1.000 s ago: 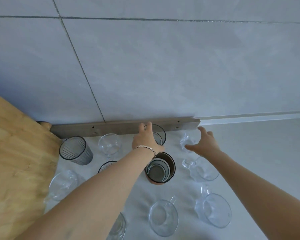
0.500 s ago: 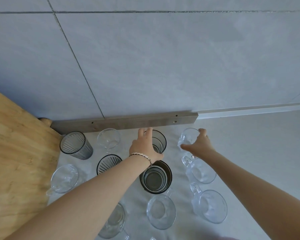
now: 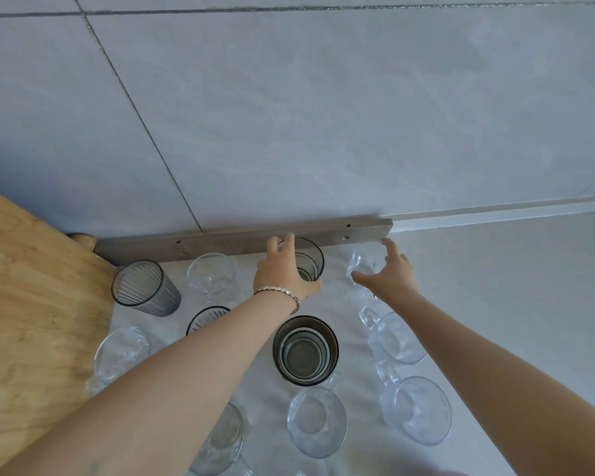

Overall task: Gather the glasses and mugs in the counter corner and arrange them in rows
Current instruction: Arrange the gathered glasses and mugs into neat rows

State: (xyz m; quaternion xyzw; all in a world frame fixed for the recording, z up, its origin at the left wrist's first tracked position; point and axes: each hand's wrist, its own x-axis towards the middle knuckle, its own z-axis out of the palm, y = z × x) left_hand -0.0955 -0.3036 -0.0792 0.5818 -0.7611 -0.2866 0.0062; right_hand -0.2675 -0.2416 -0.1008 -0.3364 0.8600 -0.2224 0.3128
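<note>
My left hand (image 3: 281,269) grips a dark ribbed glass (image 3: 310,261) in the back row by the wall strip. My right hand (image 3: 390,274) holds a small clear glass (image 3: 366,259) to its right, fingers curled round the rim. Another dark ribbed glass (image 3: 145,286) and a clear footed glass (image 3: 211,277) stand left in the back row. In the second row sit a dark ribbed glass (image 3: 209,318), half hidden by my forearm, and a dark tumbler with a glass nested inside (image 3: 304,350). Clear mugs (image 3: 397,340) (image 3: 416,408) (image 3: 316,420) (image 3: 119,352) stand nearer.
A wooden board (image 3: 31,304) bounds the corner on the left. A grey metal strip (image 3: 241,240) runs along the base of the tiled wall (image 3: 323,115). The pale counter (image 3: 529,304) stretches bare to the right of the mugs.
My right hand has closed round the small clear glass and shifted it back toward the wall strip. My left hand stays on the dark ribbed glass, which sits a little nearer the strip.
</note>
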